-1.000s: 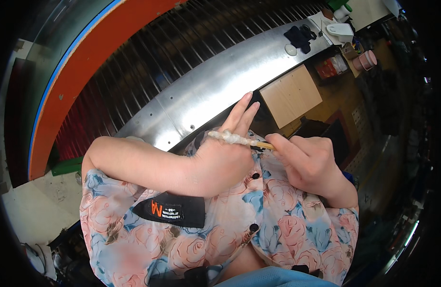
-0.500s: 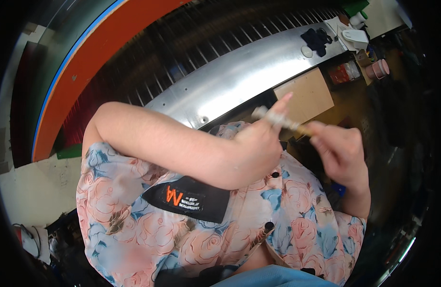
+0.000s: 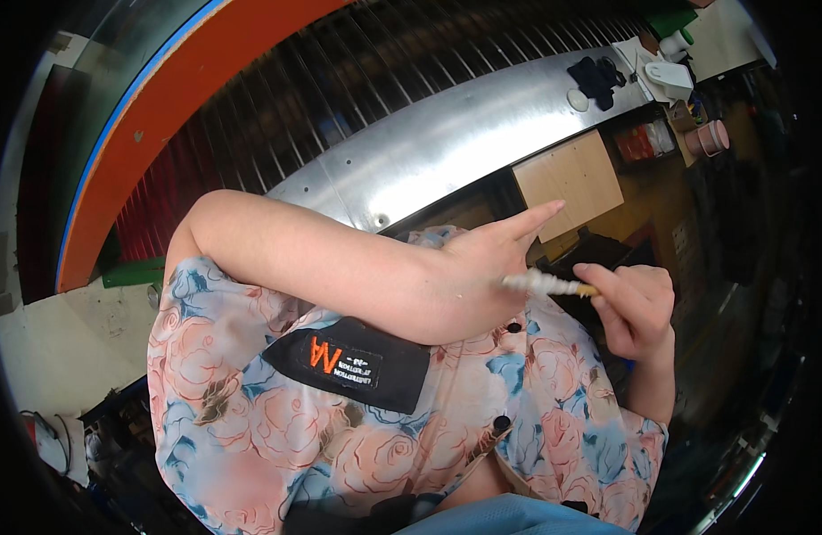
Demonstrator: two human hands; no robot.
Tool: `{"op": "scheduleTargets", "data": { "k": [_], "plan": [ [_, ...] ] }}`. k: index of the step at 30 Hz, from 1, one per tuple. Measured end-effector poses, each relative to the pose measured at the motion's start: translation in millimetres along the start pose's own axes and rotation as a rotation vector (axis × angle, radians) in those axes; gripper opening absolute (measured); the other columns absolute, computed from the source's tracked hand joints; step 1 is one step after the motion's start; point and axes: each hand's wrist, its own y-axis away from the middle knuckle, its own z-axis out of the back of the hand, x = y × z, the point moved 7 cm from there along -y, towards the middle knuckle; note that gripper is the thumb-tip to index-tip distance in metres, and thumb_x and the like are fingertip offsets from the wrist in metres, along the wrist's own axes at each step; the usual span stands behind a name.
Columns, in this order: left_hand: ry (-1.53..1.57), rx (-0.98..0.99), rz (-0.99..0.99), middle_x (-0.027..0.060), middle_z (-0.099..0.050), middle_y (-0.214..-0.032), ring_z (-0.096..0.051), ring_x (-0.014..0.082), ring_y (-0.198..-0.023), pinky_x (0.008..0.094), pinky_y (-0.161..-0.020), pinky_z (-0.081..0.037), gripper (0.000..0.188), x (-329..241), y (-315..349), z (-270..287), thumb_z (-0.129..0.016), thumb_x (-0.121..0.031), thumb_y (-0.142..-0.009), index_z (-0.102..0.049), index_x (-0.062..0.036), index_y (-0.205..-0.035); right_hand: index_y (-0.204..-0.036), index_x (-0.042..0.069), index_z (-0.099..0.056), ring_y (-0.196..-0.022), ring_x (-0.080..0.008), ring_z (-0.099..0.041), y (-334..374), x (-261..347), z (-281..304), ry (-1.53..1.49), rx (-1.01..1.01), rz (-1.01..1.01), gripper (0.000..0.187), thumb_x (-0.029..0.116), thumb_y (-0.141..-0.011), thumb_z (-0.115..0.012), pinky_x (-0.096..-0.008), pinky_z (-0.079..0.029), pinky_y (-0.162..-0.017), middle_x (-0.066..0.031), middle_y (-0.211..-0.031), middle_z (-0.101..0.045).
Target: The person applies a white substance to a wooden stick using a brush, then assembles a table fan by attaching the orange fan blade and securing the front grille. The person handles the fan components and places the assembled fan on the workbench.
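Note:
My right hand (image 3: 638,312) is closed on the tan end of a thin stick wrapped in fluffy white material (image 3: 554,284). The stick points left, and its blurred white tip overlaps my left hand (image 3: 482,276); I cannot tell whether they touch. My left forearm crosses in front of my flowered shirt. On that hand one finger reaches out to the upper right, while the other fingers are mostly hidden; nothing shows in its grasp.
Beyond my arms runs a shiny metal ledge (image 3: 429,138) beside a slatted dark bed. An orange frame (image 3: 152,107) curves at the left. Black gloves (image 3: 594,82) and a white device (image 3: 669,78) lie at the ledge's far right. Below are a wooden board (image 3: 567,183) and a pink cup (image 3: 707,138).
The stick has dropped lower, its white end leaving the crook of my left hand. My right hand has moved down slightly. The stretched finger of my left hand now points farther right.

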Motion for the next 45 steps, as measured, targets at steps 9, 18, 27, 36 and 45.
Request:
{"op": "scheduleTargets", "data": {
  "k": [9,18,27,36,45],
  "plan": [
    [-0.066,-0.125,0.012,0.0136,-0.072,-0.106,-0.063,0.0290,-0.110,0.0433,-0.105,-0.043,0.029,2,-8,5,-0.062,-0.020,-0.077,-0.078,-0.0049,-0.096,-0.124,0.004,-0.067,-0.052,-0.0189,-0.061,-20,-14,-34,0.263,0.043,-0.106,0.039,0.012,-0.086,-0.069,-0.0317,-0.047,-0.043,-0.0038,-0.065,-0.059],
    [1.049,-1.028,0.143,0.0213,-0.042,-0.155,-0.044,0.0322,-0.140,0.0464,-0.113,-0.037,0.053,88,5,25,-0.056,-0.029,-0.102,-0.048,0.0072,-0.140,-0.148,0.002,-0.046,-0.065,-0.0288,-0.069,11,-47,-29,-0.266,-0.352,-0.380,0.056,0.004,-0.095,-0.061,-0.0373,-0.054,-0.060,-0.0184,-0.085,-0.069],
    [1.319,-1.700,0.608,-0.0046,-0.041,-0.053,-0.035,0.0021,-0.042,0.0202,-0.042,-0.030,0.040,158,40,-4,-0.041,-0.026,-0.110,-0.058,0.0037,-0.131,-0.162,0.008,-0.017,-0.150,-0.0302,-0.029,23,-84,-7,-1.290,-0.546,-0.208,0.076,0.054,-0.104,-0.038,-0.0477,-0.023,-0.119,-0.0150,-0.167,-0.018],
    [0.967,-1.468,0.271,0.0212,-0.069,-0.123,-0.074,0.0291,-0.083,0.0359,-0.074,-0.057,0.059,104,-38,43,-0.045,-0.007,-0.103,-0.028,-0.0069,-0.159,-0.158,-0.006,0.001,-0.156,-0.0326,0.000,-7,-68,-18,-0.646,-0.565,-0.235,0.092,0.060,-0.104,-0.032,-0.0421,-0.004,-0.124,-0.0217,-0.168,0.002],
    [1.209,-1.450,0.234,0.0202,-0.044,-0.155,-0.061,0.0251,-0.124,0.0320,-0.097,-0.050,0.055,109,-59,28,-0.043,-0.009,-0.104,-0.029,-0.0005,-0.156,-0.159,-0.003,0.002,-0.156,-0.0362,-0.002,-11,-61,-21,-0.213,-0.590,-0.187,0.083,0.042,-0.106,-0.043,-0.0428,-0.008,-0.124,-0.0246,-0.167,0.005]
  ]
}}
